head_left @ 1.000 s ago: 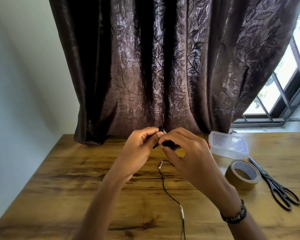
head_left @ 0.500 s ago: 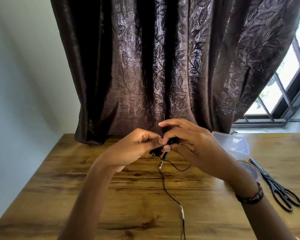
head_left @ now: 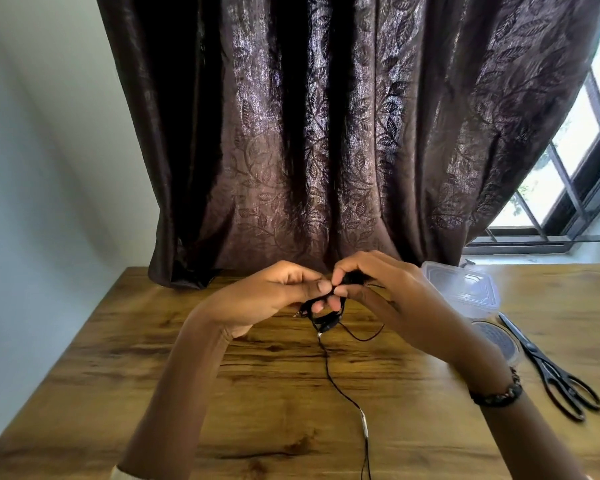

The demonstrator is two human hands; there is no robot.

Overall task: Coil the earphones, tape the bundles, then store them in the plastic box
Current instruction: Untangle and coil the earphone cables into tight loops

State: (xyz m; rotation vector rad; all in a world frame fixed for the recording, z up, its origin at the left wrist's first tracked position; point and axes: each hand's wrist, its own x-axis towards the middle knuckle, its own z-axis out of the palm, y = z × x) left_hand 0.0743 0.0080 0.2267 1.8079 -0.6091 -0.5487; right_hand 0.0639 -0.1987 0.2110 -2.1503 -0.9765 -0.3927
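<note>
Your left hand (head_left: 274,292) and right hand (head_left: 388,289) both pinch earphones (head_left: 326,318) coil above counter (head_left: 118,358); loose cord trails toward you. Plastic box (head_left: 465,285), scissors (head_left: 551,372) at your right.

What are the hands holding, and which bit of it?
Both hands, left and right, pinch the black earphones at the coiled bundle; the rest of the cord trails loose over the table.

My left hand (head_left: 274,292) and right hand (head_left: 378,289) pinch the earphones (head_left: 326,318) above the tabletop (head_left: 153,375); plastic box (head_left: 465,289), scissors (head_left: 551,368) lie right.
</note>
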